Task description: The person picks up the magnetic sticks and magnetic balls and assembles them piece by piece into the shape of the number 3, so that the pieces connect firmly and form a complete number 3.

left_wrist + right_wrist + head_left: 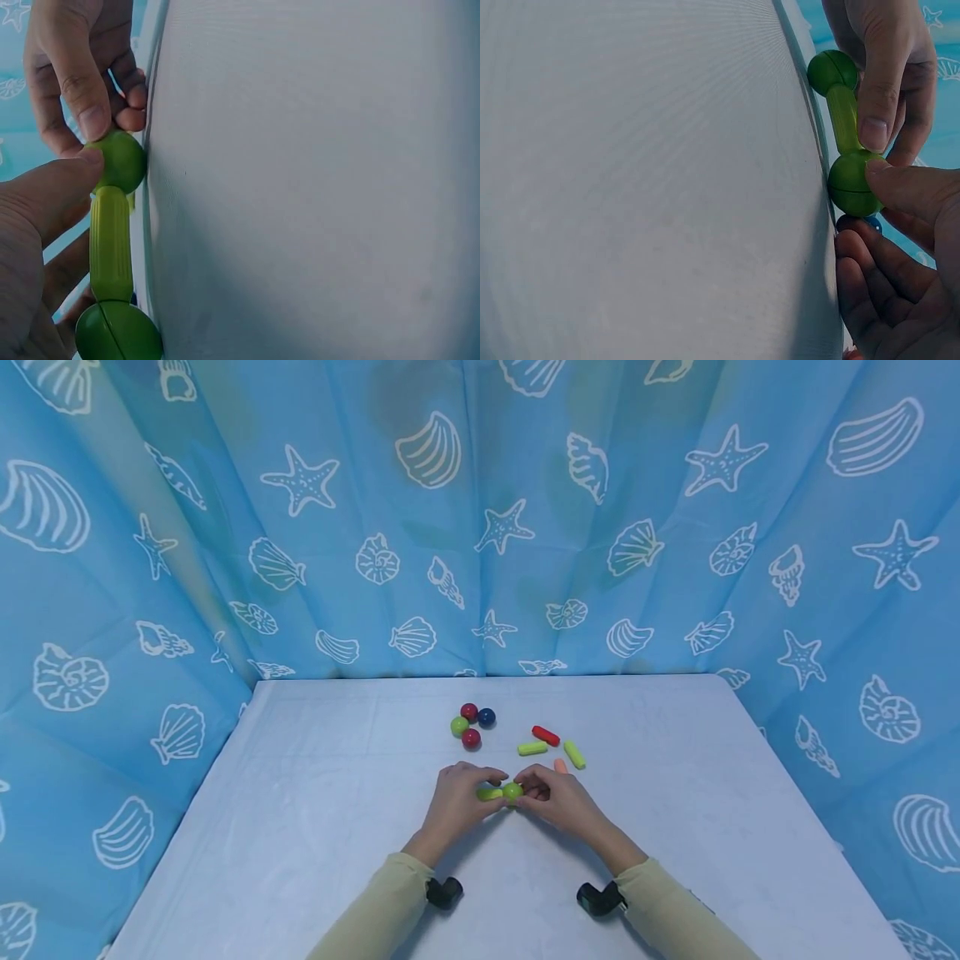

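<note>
Both hands meet over the table around a green toy piece: a ribbed light-green rod (111,244) with a green ball at each end. My left hand (459,799) holds the rod, its thumb right at the ball on the right end. That right-end ball (855,185) is pinched by my right hand (561,800), with its thumb on the near side and other fingers curled below. The left-end ball (118,332) shows in both wrist views; in the head view the left hand hides it.
Beyond the hands, two red balls (471,739), a green ball (459,726) and a dark blue ball (487,717) sit grouped. To their right lie a red rod (545,735), two light-green rods (574,754) and an orange rod (561,766). A shell-patterned curtain (450,527) surrounds the white table (330,827).
</note>
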The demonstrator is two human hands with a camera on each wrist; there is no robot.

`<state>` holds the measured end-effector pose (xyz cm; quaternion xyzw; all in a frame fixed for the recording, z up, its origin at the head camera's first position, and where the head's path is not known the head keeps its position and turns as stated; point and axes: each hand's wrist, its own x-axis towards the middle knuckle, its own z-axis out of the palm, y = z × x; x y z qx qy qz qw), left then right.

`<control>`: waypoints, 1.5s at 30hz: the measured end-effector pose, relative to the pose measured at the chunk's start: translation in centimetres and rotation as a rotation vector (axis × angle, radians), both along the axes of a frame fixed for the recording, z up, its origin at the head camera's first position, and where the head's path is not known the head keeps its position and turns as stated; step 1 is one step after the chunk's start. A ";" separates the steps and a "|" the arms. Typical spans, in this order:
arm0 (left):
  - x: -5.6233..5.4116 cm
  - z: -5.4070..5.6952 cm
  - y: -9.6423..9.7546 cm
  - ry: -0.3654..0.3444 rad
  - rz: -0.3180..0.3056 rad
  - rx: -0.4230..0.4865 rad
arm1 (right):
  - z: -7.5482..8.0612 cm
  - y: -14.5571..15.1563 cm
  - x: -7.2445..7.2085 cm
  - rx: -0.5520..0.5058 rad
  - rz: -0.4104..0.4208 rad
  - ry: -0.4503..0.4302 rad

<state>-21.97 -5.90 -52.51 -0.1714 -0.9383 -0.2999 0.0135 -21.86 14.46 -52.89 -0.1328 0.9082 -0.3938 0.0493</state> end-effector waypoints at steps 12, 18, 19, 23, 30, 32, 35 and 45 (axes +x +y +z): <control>-0.3 -0.5 0.5 -0.020 0.006 0.016 | -0.2 0.2 -0.3 -0.004 0.012 0.000; -0.3 -0.7 0.6 -0.022 0.010 0.027 | -0.1 0.2 -0.3 -0.007 0.009 0.000; -0.3 -0.7 0.6 -0.023 0.010 0.029 | -0.1 0.2 -0.3 -0.008 0.008 0.001; -0.3 -0.7 0.5 -0.027 0.008 0.038 | 0.0 0.1 -0.3 0.000 0.008 0.001; -0.3 -0.6 0.6 -0.030 0.008 0.035 | 0.1 0.2 -0.3 0.007 0.004 -0.006; -0.3 -0.6 0.6 -0.028 0.007 0.036 | 0.1 0.3 -0.3 0.008 0.003 -0.004; -0.2 -0.6 0.5 -0.028 0.004 0.041 | 0.2 0.4 -0.3 0.013 -0.007 -0.003; -0.3 -0.8 0.4 0.002 -0.014 0.046 | 0.8 1.3 -0.4 0.037 -0.075 -0.009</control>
